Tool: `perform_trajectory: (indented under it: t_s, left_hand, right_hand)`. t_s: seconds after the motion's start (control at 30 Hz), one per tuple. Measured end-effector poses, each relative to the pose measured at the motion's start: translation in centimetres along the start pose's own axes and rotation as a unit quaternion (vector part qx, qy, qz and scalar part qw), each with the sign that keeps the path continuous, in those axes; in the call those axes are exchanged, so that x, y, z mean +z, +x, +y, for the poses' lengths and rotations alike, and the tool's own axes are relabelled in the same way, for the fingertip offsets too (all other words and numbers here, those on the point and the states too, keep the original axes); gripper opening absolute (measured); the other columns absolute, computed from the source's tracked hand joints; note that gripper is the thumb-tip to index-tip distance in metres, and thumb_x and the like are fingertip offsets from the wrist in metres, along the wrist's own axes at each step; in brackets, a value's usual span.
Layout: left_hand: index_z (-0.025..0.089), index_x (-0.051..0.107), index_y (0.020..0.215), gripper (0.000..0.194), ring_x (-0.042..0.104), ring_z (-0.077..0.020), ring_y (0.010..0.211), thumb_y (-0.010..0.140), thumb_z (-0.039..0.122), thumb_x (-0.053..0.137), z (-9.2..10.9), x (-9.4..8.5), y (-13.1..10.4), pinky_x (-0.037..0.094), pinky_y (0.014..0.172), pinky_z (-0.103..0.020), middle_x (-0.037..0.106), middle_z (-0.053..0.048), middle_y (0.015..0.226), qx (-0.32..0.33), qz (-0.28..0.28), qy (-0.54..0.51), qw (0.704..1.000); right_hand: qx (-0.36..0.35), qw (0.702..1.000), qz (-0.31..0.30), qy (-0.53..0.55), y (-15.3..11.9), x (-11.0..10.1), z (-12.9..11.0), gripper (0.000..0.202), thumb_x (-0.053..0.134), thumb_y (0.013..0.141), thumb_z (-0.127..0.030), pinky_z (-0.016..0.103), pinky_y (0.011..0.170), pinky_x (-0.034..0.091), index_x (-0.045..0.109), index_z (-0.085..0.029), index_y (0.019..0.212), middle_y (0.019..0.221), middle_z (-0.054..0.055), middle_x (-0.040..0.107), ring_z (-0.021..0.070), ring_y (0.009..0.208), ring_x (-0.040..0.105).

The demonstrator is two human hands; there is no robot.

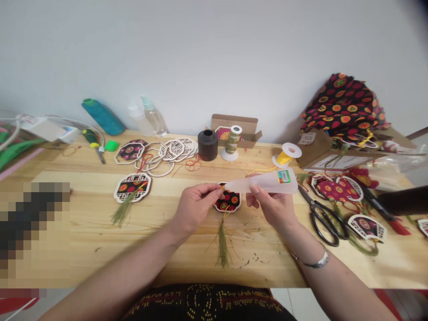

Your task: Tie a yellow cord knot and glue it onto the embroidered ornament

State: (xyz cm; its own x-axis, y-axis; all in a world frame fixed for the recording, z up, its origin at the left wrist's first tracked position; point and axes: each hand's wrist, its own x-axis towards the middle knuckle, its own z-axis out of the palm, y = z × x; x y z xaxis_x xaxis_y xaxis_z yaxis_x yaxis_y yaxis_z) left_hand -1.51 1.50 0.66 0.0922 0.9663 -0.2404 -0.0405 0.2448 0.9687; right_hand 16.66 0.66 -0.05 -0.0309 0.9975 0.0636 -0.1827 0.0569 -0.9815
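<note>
My right hand (274, 206) is wrapped round a translucent squeeze bottle (267, 182) with a green label, its narrow tip pointing left. Close to that tip, my left hand (197, 203) pinches something small and yellowish at the top of a patterned ornament (230, 201). This ornament has a pale scalloped frame, and a green tassel (222, 247) hangs from its lower edge. A similar tasselled ornament (132, 188) lies to the left.
Scissors (326, 220) and more ornaments (367, 228) lie at the right. A black spool (207, 145), a yellow thread spool (286, 154) and pale frames (179, 149) stand or lie behind my hands. Patterned fabric (346, 104) rises from a cardboard box (321, 149).
</note>
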Motion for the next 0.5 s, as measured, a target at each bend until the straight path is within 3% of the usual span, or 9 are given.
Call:
perform_trajectory:
  t_s: [0.5]
  left_hand:
    - [0.018,0.073,0.075,0.012,0.065,-0.0162,0.067,0.066,0.024,0.071,-0.2,0.2,0.0,0.052,0.068,-0.028,0.072,-0.002,0.07,0.028,0.005,0.01,1.0]
  right_hand:
    - [-0.018,0.995,0.001,-0.101,-0.2,0.3,-1.0,0.025,0.067,0.073,-0.033,0.024,0.043,0.042,0.061,-0.015,0.09,0.058,-0.001,0.059,0.0114,0.051,0.053]
